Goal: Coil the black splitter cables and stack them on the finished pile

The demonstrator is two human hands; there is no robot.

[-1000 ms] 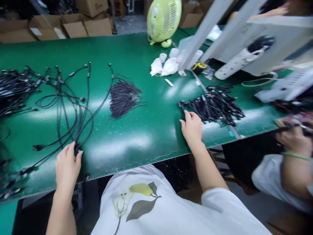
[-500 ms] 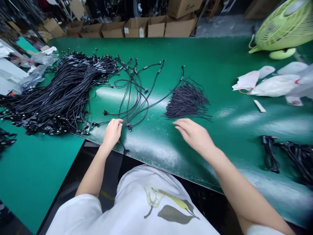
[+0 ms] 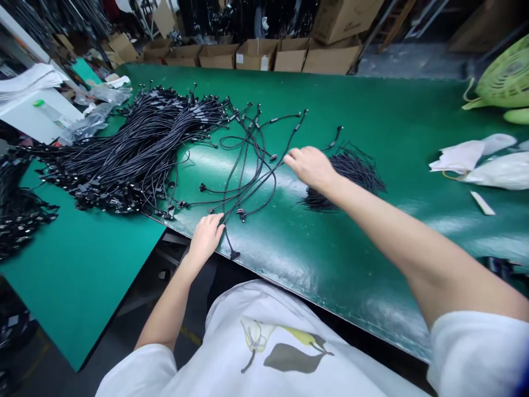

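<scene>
- Now the right hand (image 3: pixel 311 165) is stretched out over the green tabletop (image 3: pixel 372 110), knuckles up, at the left edge of the small bundle of thin black ties (image 3: pixel 351 171); half a second ago it hovered nearer the body, short of that bundle.
- Its fingers (image 3: pixel 291 160) curl down towards the far ends of the loose cables (image 3: pixel 248 165); whether they are pinched on a strand cannot be told from here.
- The left hand (image 3: pixel 206 237) rests at the near edge of the tabletop, fingers bent down onto the near ends of those same loose cables, much where it sat a moment ago. Whether it actually grips one is hidden.
- One connector end (image 3: pixel 234 255) dangles just past the edge beside that hand.
- The big heap of cables (image 3: pixel 136 149) lies to the left, apart from both hands.
- The view has swung left since a second ago: the green fan (image 3: pixel 504 77) is now at the right margin, with white bags (image 3: pixel 483 160) below it.
</scene>
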